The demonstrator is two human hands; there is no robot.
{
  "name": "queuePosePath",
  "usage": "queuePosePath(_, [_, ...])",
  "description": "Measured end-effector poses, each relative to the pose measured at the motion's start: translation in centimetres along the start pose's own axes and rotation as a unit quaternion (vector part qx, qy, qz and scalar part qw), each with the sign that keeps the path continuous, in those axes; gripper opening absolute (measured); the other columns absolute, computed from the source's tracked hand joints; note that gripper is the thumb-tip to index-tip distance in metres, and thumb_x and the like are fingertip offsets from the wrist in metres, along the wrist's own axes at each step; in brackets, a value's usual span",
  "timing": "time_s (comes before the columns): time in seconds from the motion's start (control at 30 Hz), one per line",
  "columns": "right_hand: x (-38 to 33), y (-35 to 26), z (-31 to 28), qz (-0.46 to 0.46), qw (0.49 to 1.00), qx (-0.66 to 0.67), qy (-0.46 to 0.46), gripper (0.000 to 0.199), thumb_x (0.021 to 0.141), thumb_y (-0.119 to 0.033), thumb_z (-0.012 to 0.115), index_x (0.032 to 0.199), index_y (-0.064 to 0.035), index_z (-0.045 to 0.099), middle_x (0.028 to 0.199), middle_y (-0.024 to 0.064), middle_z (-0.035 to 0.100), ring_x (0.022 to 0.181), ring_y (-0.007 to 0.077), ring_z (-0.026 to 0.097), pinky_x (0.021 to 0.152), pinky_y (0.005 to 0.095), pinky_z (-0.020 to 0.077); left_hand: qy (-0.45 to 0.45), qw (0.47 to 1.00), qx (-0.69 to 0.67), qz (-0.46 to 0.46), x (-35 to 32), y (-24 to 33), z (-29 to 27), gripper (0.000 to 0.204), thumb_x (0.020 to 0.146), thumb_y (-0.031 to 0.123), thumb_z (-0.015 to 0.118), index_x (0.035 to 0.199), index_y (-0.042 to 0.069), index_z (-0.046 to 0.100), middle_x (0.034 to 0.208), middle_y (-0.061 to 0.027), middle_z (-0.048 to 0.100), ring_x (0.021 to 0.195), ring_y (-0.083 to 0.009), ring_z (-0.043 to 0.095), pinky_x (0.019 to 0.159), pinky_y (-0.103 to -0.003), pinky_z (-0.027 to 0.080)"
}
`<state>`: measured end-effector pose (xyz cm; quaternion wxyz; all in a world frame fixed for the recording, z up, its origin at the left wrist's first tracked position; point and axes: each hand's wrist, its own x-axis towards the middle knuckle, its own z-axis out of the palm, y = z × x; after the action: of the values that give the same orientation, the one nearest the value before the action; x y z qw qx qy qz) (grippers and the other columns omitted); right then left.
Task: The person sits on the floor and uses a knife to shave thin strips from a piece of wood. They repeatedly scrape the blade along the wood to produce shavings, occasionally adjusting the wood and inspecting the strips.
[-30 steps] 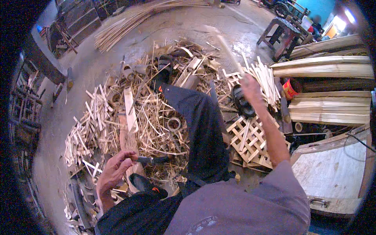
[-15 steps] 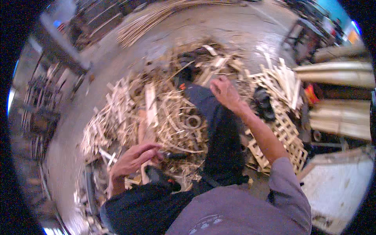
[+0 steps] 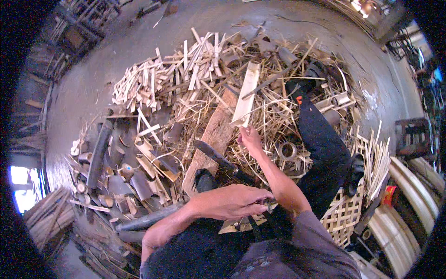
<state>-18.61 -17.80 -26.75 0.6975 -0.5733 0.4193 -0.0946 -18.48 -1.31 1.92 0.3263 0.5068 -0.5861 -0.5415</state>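
Observation:
My right hand [image 3: 251, 142] reaches forward over the heap, its fingers closed at the near end of a pale split bamboo piece [image 3: 247, 90]. That piece points away from me above the litter. My left hand [image 3: 234, 202] hangs over my lap, palm down, with its fingers stretched to the right and loosely apart; nothing shows in it. Between the hands and a thick wooden plank [image 3: 204, 162] lies a big knife [image 3: 214, 156], its dark blade across the plank and its handle toward my right forearm.
Cut bamboo sticks [image 3: 148, 81] are heaped at the far left. Bamboo tube offcuts [image 3: 141, 185] lie on the left, and a bamboo ring [image 3: 287, 150] sits beside my right leg. A woven lattice [image 3: 343, 216] and long split bamboo [image 3: 395, 237] stand at the right.
My view has swung, shifting the heap across the picture. My right hand has left my right knee and closed on the split bamboo. My left hand has come inward over my lap.

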Motion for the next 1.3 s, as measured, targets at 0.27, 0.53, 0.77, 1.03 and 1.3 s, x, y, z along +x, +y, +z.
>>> queuePosePath(0.27, [1.0, -7.7, 0.5, -0.063, 0.997, 0.043, -0.012, 0.025, 0.094, -0.022, 0.051, 0.1, 0.0019, 0.057, 0.084, 0.0074, 0.063, 0.069, 0.0161, 0.061, 0.065, 0.0291, 0.0506, 0.333, 0.936, -0.004, -0.111, -2.9, -8.5, -3.4, 0.034, 0.096, 0.028, 0.049, 0.115, 0.001, 0.056, 0.098, -0.0177, 0.064, 0.093, -0.0282, 0.063, 0.082, -0.038, 0.05])
queuePosePath(0.53, [-10.9, -14.1, 2.1, -0.024, 0.952, -0.044, -0.302, 0.03, 0.098, -0.025, 0.047, 0.108, 0.0021, 0.056, 0.083, 0.0048, 0.062, 0.076, 0.0127, 0.06, 0.073, 0.0276, 0.0486, 0.638, 0.583, -0.488, 0.122, -6.4, -11.8, -13.1, 0.077, 0.088, 0.069, 0.034, 0.13, 0.005, 0.045, 0.106, -0.0123, 0.062, 0.101, -0.0251, 0.058, 0.088, -0.039, 0.047])
queuePosePath(0.77, [-15.1, 0.1, 0.9, -0.261, 0.864, -0.379, -0.203, 0.051, 0.095, -0.032, 0.051, 0.135, -0.0016, 0.041, 0.113, 0.0147, 0.055, 0.105, 0.0282, 0.053, 0.093, 0.0397, 0.0421, 0.622, 0.567, -0.48, 0.249, -11.0, -15.1, -10.3, 0.062, 0.092, 0.055, 0.045, 0.131, 0.007, 0.039, 0.074, -0.0046, 0.044, 0.061, -0.0139, 0.041, 0.058, -0.03, 0.038])
queuePosePath(1.03, [-13.4, 4.9, -3.1, -0.22, 0.788, -0.555, -0.146, 0.08, 0.081, -0.015, 0.065, 0.147, -0.0089, 0.021, 0.129, 0.0212, 0.046, 0.112, 0.0403, 0.048, 0.094, 0.0435, 0.0416, 0.735, 0.564, -0.295, 0.235, -9.4, -15.4, -6.1, 0.062, 0.088, 0.043, 0.059, 0.133, 0.006, 0.036, 0.083, -0.005, 0.056, 0.069, -0.0141, 0.054, 0.062, -0.03, 0.047])
queuePosePath(1.3, [-14.1, 0.8, -7.4, -0.193, 0.919, -0.324, -0.12, 0.048, 0.092, -0.017, 0.054, 0.135, -0.0011, 0.042, 0.094, 0.0117, 0.061, 0.076, 0.0224, 0.059, 0.069, 0.0329, 0.0478, 0.734, 0.596, -0.222, 0.239, -6.5, -14.8, -6.7, 0.077, 0.087, 0.062, 0.051, 0.136, 0.004, 0.035, 0.096, -0.0051, 0.052, 0.081, -0.0124, 0.046, 0.074, -0.025, 0.039])
